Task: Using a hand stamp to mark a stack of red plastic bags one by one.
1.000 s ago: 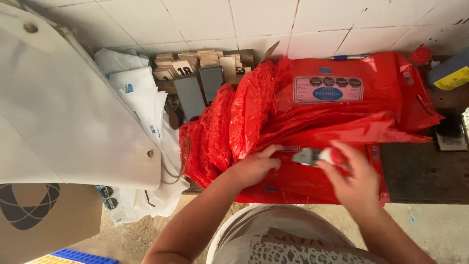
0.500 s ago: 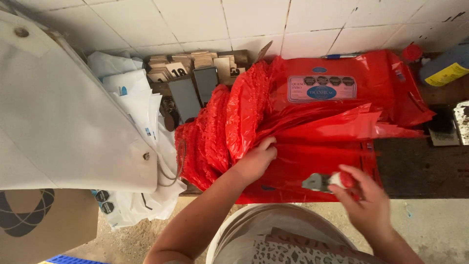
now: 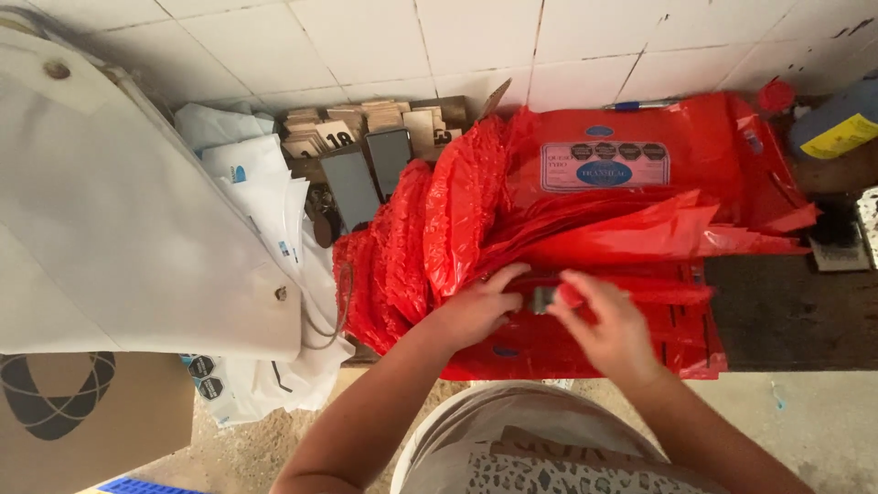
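My right hand (image 3: 611, 327) pinches a small grey tool (image 3: 543, 298) over the stack of red plastic bags (image 3: 594, 229) on the surface. My left hand (image 3: 477, 306) presses flat on the bags beside it. Farther back, wooden tags (image 3: 366, 123) lean against the tiled wall (image 3: 366, 46).

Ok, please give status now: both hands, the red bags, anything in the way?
Left hand pressing on red bags. Right hand pinching small grey tool over the stack. Nothing blocking; white bags lie off to the left.
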